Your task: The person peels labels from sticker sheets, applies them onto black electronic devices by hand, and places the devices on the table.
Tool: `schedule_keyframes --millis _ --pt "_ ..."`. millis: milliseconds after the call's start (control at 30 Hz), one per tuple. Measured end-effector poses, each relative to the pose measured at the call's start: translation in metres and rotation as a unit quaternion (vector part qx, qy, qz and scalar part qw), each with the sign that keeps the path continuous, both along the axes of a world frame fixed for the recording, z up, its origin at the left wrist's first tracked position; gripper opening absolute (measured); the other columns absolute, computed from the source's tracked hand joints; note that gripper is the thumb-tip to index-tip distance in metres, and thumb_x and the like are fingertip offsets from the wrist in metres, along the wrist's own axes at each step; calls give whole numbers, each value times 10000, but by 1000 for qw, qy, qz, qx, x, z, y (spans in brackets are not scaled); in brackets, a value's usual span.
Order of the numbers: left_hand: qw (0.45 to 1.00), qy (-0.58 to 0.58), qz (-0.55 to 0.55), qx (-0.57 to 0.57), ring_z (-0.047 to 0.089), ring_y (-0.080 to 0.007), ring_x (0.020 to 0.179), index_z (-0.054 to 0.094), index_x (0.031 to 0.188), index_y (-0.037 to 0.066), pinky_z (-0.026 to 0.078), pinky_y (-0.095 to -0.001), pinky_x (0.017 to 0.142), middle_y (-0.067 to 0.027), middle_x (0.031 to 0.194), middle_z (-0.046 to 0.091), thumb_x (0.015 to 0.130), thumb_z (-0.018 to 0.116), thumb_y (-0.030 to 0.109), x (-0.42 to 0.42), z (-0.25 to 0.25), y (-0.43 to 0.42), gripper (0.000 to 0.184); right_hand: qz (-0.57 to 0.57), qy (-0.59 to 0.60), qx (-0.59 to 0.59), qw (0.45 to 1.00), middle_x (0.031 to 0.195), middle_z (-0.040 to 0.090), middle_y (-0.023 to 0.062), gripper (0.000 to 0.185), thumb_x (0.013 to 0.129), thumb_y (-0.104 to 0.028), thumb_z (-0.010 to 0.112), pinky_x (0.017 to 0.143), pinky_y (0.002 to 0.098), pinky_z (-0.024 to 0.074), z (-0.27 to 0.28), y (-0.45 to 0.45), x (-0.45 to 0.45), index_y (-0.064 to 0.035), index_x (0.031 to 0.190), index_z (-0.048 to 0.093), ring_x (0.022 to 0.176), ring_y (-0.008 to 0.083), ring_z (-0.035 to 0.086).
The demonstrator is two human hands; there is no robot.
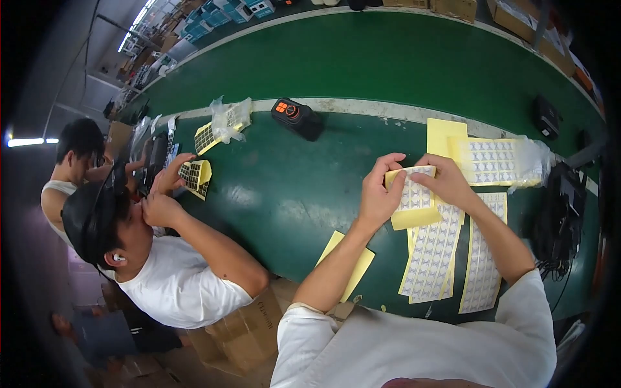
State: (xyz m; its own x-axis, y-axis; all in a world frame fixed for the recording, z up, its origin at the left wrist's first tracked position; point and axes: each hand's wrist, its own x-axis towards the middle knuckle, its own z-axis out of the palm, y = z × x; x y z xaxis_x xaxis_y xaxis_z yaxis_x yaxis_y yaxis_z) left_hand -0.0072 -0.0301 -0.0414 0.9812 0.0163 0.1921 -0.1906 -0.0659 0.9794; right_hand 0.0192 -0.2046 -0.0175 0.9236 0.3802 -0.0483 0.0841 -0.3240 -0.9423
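A small yellow-backed sheet of white labels (417, 197) is held between both hands above the green table. My left hand (381, 194) grips its left side, thumb on the front. My right hand (446, 181) pinches its upper right part. Below the hands lie long label sheets (430, 255), partly overlapping, and another long label sheet (485, 252) lies to their right. More label sheets (491, 160), partly under clear plastic, are beyond my right hand. A plain yellow sheet (352, 262) rests partly under my left forearm.
A black device with orange buttons (296, 118) stands on the green table (278, 187). To the left, a co-worker (174, 271) sits near dark label sheets (196, 176); others are farther back. Black bags and cables (561, 213) lie at right. Boxes (246, 330) are below.
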Motion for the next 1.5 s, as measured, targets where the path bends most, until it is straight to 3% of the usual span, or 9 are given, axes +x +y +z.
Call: schedule_keyframes --millis 67,300,400,600,800,900,1167,1400,1500 --pt "1000 -1 -15 -10 523 -36 750 584 1094 6 429 -189 614 -8 883 577 877 587 -3 -1 3 0 217 -8 31 31 999 783 640 37 155 837 -137 689 623 221 464 -4 -1 -3 -7 887 620 718 72 585" --pt "999 15 -34 19 557 -37 736 602 1004 -3 443 -189 598 -24 851 627 898 598 40 2 -10 1 114 -30 59 118 991 796 634 24 118 868 -116 661 607 208 462 -11 -1 -7 -16 889 603 713 49 574" --pt "999 39 -5 -19 592 -100 685 618 938 0 464 -249 597 -69 799 654 879 624 82 2 -12 1 101 -39 61 171 983 799 626 20 112 878 -106 648 607 208 463 -17 0 -7 -10 891 592 719 41 568" --pt "996 42 17 -81 541 -46 659 604 893 1 430 -215 559 -17 725 612 891 629 93 0 -4 -4 96 -57 -4 186 981 771 579 18 97 883 -75 629 626 218 430 -23 -3 -9 -5 852 570 722 57 528" --pt "1000 7 -15 -4 459 -41 580 581 814 5 379 -225 505 5 651 561 883 644 96 0 -6 1 131 -70 -107 162 979 745 566 49 106 868 -62 630 628 252 422 -26 -6 -9 0 810 567 695 106 525" --pt "997 -30 30 68 455 -65 568 582 760 9 390 -248 507 -31 617 533 864 663 100 -1 -3 -1 160 -82 -119 127 981 737 573 62 116 867 -78 635 628 256 426 -22 -7 -11 -4 804 572 692 107 530" --pt "997 -53 26 49 427 -50 567 565 723 -2 355 -227 496 -1 612 525 873 658 95 -1 -4 -1 202 -87 -80 134 984 679 607 69 170 872 -145 653 555 261 415 -18 -8 -11 5 804 609 621 92 534" --pt "996 -24 -31 -83 532 -60 715 575 965 -21 429 -209 598 -30 835 603 897 616 70 -4 4 -5 121 -85 -86 122 985 664 609 69 199 879 -183 654 525 260 403 -17 -7 -9 0 810 621 597 85 522" --pt "998 -25 -40 -32 549 -58 734 566 1003 -25 450 -204 629 -29 853 613 905 600 61 -3 -2 2 135 -82 -78 117 987 681 619 68 181 877 -174 652 535 259 411 -16 -7 -10 -2 827 624 608 91 534"
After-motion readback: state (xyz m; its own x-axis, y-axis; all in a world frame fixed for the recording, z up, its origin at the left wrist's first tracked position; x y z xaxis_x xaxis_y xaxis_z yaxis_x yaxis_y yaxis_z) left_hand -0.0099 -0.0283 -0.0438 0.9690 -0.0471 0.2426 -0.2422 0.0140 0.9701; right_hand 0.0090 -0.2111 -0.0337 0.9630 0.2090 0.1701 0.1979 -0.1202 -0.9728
